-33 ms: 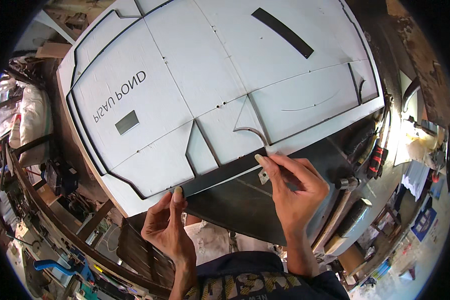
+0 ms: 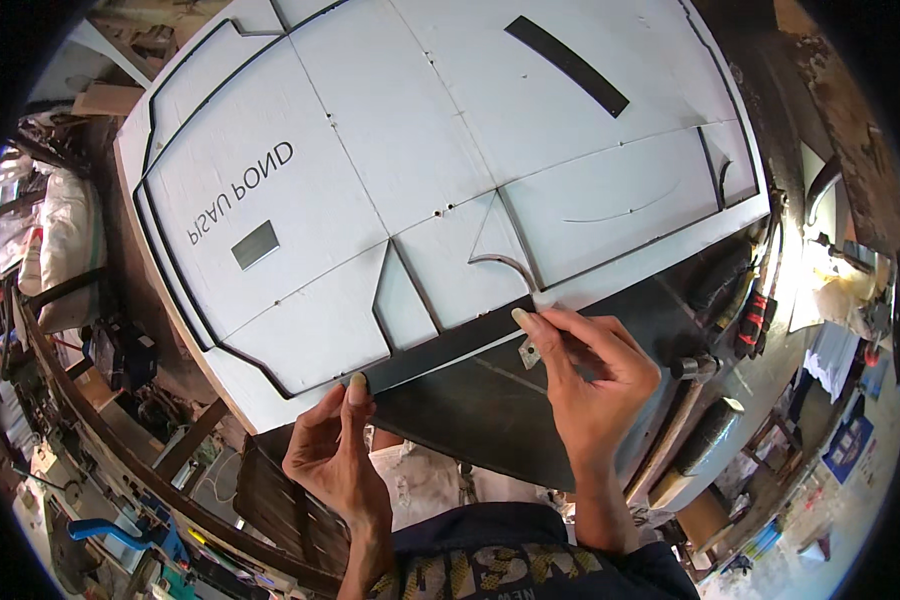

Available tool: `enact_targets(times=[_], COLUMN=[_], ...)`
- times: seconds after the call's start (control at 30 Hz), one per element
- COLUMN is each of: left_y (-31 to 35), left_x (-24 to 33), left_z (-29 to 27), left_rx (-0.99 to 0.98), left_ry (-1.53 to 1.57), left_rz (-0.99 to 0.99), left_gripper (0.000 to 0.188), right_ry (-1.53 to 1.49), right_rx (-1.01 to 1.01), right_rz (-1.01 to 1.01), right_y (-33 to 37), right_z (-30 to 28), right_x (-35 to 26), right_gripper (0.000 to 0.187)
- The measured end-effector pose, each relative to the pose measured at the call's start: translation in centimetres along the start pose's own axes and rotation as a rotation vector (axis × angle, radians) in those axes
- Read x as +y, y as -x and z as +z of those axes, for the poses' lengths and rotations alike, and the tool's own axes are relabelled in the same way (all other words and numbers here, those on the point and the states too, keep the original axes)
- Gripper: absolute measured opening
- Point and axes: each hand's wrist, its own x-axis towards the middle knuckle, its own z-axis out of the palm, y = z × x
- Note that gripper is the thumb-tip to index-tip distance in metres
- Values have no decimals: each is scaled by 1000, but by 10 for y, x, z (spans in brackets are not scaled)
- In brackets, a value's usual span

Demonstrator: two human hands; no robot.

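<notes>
A white-faced board [image 2: 410,120] with dark metal blades set on edge in its slots lies in front of me. Along its near edge runs a dark flat metal strip [image 2: 450,345], held at both ends. My left hand [image 2: 340,460] pinches the strip's left end between thumb and fingers. At the other end my right hand [image 2: 600,390] pinches it close to a curved blade [image 2: 505,262]. Below my right thumb a small metal piece with a hole [image 2: 529,351] shows in part; whether my fingers hold it I cannot tell.
A loose dark strip [image 2: 570,68] and a small grey rectangular plate [image 2: 255,245] lie on the board. To the right on the dark bench [image 2: 470,420] rest a hammer [image 2: 675,420], a dark cylindrical object [image 2: 710,435] and red-and-black handled tools [image 2: 755,320].
</notes>
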Motion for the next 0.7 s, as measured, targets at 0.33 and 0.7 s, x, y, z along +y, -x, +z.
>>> enact_targets(times=[0.33, 0.7], left_y=[1, -5], left_x=[4, 3], left_z=[3, 7], left_rx=[-6, -13], left_ry=[-191, -139], left_rz=[75, 120], left_gripper=[15, 42], right_ry=[-17, 55], right_rx=[-63, -130], right_rz=[55, -50], right_y=[-7, 9], right_z=[-5, -2], right_x=[-1, -42], right_gripper=[17, 22])
